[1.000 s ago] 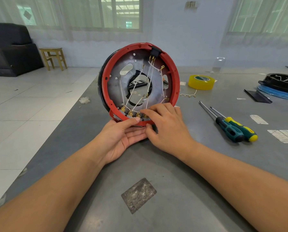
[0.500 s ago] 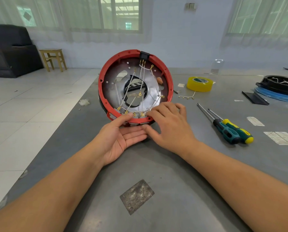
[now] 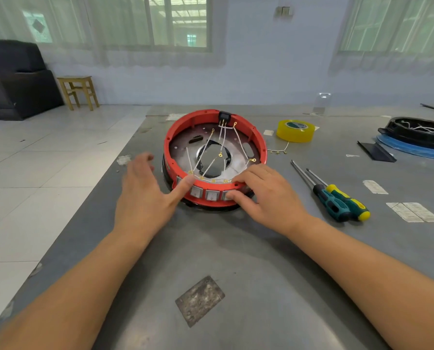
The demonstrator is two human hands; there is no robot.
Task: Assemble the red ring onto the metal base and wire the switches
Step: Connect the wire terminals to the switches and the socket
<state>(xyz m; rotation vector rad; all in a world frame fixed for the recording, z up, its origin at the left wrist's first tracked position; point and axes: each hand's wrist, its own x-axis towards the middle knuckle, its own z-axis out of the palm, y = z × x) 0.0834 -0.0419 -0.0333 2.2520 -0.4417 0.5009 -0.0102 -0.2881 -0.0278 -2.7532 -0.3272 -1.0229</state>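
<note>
The red ring (image 3: 257, 137) lies flat on the grey table, seated around the metal base (image 3: 183, 147) with its central hole. White wires (image 3: 223, 137) with gold terminals cross the base, running from a black switch (image 3: 224, 115) at the far rim to the near rim. Several white switches (image 3: 210, 195) line the near outer wall. My left hand (image 3: 145, 198) is blurred, fingers spread, its thumb touching the ring's near-left rim. My right hand (image 3: 266, 193) rests on the near-right rim, fingers over the edge and thumb by a switch.
Two screwdrivers (image 3: 337, 200) lie to the right of the ring. A yellow tape roll (image 3: 296, 131) and a short loose wire piece (image 3: 279, 150) sit behind them. A black and blue round assembly (image 3: 417, 137) is at far right. The table's left edge (image 3: 102, 178) runs close to my left hand.
The ring and base were tilted up on edge facing me; both hands have lowered the assembly flat onto the table. My left hand has slid from beneath it to the left side.
</note>
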